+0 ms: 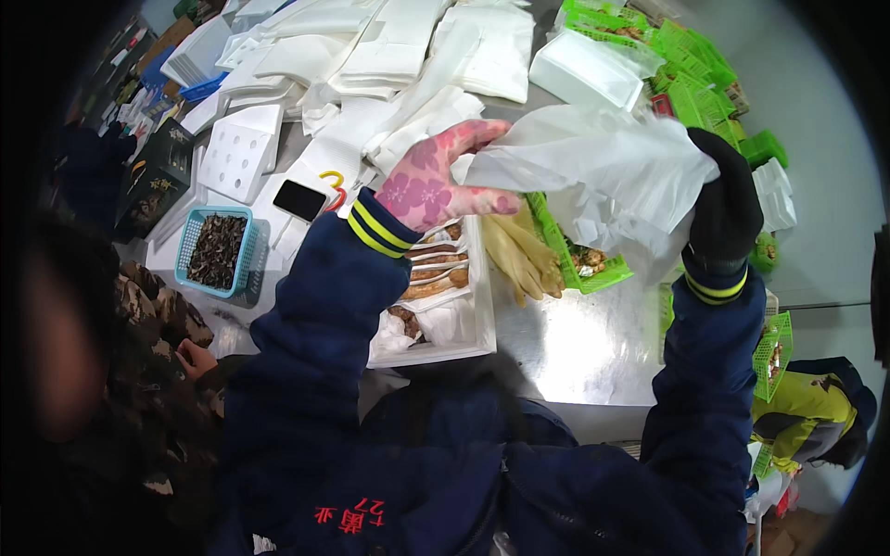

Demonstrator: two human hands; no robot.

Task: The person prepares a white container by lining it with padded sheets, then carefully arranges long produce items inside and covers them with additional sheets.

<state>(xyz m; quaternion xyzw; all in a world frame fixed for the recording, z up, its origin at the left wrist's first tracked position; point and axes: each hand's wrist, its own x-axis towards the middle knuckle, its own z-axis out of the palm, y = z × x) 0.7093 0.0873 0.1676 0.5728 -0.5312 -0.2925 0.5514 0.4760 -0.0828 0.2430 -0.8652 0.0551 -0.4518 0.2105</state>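
Observation:
A thin, translucent white sheet (598,153) stretches between my hands above the metal table. My left hand (445,174), in a pink floral glove, has thumb and fingers spread around its left end; whether they grip it is unclear. In a black glove, my right hand (726,194) holds the other end, its fingertips partly hidden. Below my left hand lies a white foam box (483,306) with long brown mushrooms (434,285) separated by white paper. Beside the box are pale yellow rubber gloves (521,254) and a green plastic basket (591,278) with brownish pieces in it.
Stacked white foam sheets (389,48) cover the table's far side. At left are a blue basket (247,260) of dark dried pieces, a phone (300,200), scissors (337,189) and a black box (156,177). Green baskets (695,90) stand far right. People are at both sides.

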